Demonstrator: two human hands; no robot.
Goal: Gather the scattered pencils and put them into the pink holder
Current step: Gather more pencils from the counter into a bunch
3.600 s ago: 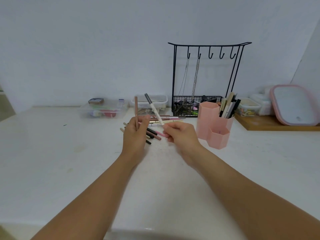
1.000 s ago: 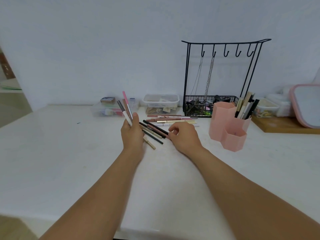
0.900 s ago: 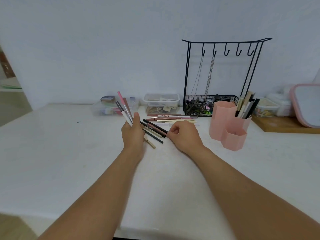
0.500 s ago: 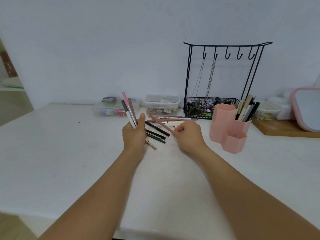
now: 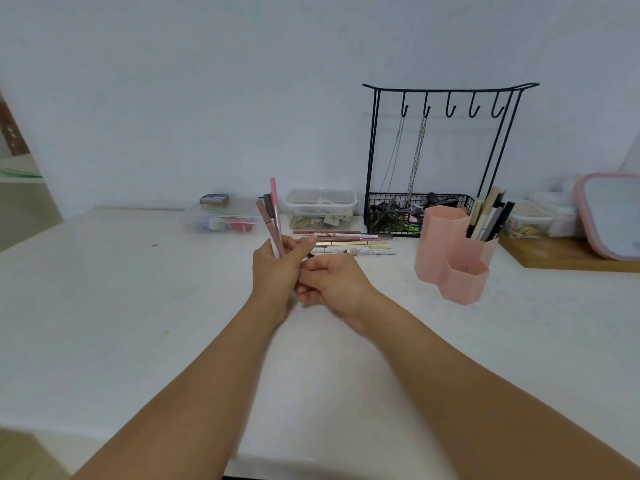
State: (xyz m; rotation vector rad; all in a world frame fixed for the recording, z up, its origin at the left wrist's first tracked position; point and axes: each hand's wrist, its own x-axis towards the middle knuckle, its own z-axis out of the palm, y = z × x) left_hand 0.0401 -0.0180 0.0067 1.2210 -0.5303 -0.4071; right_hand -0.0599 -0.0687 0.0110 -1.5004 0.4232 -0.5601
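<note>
The left hand (image 5: 277, 268) is closed around a small upright bundle of slim pink, brown and dark pencils (image 5: 272, 220) above the white bench (image 5: 104, 306), and the right hand (image 5: 332, 282) touches it from the right, fingers curled, perhaps on a dark pencil that is mostly hidden. More thin pencils in a flat row (image 5: 346, 242) lie on the bench just behind the hands. The pink hexagonal plastic holder (image 5: 453, 251) stands well to the right, with several pencils already in its rear compartment.

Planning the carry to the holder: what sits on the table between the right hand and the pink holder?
In the head view, bare white table separates the right hand from the pink holder. The loose pencils lie farther back.
</note>
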